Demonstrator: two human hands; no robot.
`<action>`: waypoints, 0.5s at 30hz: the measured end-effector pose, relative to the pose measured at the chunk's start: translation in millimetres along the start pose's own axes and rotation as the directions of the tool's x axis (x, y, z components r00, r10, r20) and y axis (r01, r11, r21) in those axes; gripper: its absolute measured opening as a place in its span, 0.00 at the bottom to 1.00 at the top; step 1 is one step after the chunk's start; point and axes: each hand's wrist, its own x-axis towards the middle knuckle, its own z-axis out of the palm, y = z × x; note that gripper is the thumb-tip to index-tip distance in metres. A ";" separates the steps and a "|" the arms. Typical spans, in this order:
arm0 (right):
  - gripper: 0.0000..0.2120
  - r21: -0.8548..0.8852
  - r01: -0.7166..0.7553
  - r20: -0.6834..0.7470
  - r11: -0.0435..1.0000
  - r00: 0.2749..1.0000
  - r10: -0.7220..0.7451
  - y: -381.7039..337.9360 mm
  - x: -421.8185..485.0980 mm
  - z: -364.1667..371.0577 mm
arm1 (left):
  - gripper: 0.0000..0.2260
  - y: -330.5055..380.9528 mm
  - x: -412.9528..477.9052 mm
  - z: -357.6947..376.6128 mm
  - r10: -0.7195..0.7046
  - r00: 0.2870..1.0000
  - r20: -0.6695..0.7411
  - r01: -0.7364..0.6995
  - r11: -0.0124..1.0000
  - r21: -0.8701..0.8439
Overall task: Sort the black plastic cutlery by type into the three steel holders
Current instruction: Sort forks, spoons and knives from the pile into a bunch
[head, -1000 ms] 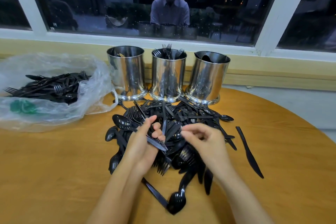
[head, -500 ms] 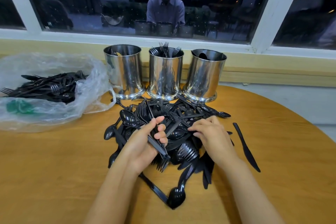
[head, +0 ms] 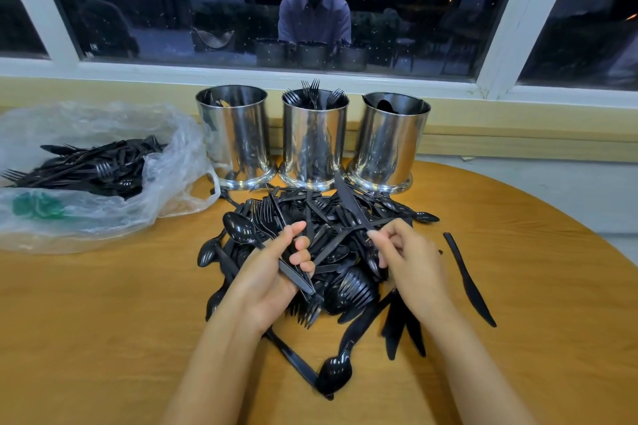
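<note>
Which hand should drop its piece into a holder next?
Right. The right hand pinches a single knife, its tip already up near the holders. The left hand grips a mixed bundle of spoon and forks, unsorted.

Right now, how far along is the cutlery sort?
Early. Done: a few forks stand in the middle holder; the other two hold little visible. In hand: left hand grips a bundle with a spoon; right hand lifts a knife. Left: the big pile, a stray knife and the bag.
</note>
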 end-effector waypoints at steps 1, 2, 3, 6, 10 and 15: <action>0.12 0.104 -0.011 -0.021 0.995 1.000 0.013 -2.3 -1.1 0.9 | 0.10 -0.5 -0.1 0.4 0.005 1.000 -0.004 -0.005 1.000 0.004; 0.11 0.199 -0.032 -0.032 0.980 0.999 0.039 -4.7 -2.1 1.5 | 0.10 -1.3 -0.2 0.9 0.012 1.000 -0.010 -0.012 1.000 0.013; 0.09 0.289 -0.062 -0.031 0.955 0.997 0.074 -7.4 -3.0 1.5 | 0.10 -2.2 -0.3 1.4 0.020 1.000 -0.015 -0.019 1.000 0.023; 0.05 0.541 -0.214 0.089 0.813 0.976 0.198 -15.4 -5.1 0.6 | 0.10 -4.8 -1.9 2.9 0.042 0.999 -0.025 -0.040 0.997 0.062; 0.06 0.624 -0.240 0.153 0.743 0.971 0.185 -26.2 -11.0 2.7 | 0.11 -6.2 -3.2 4.8 0.054 0.998 -0.028 -0.051 0.995 0.088; 0.04 0.534 -0.122 0.092 0.837 0.992 0.086 -37.0 -22.3 21.3 | 0.09 -10.0 -5.8 8.3 0.120 0.991 -0.064 -0.114 0.990 0.085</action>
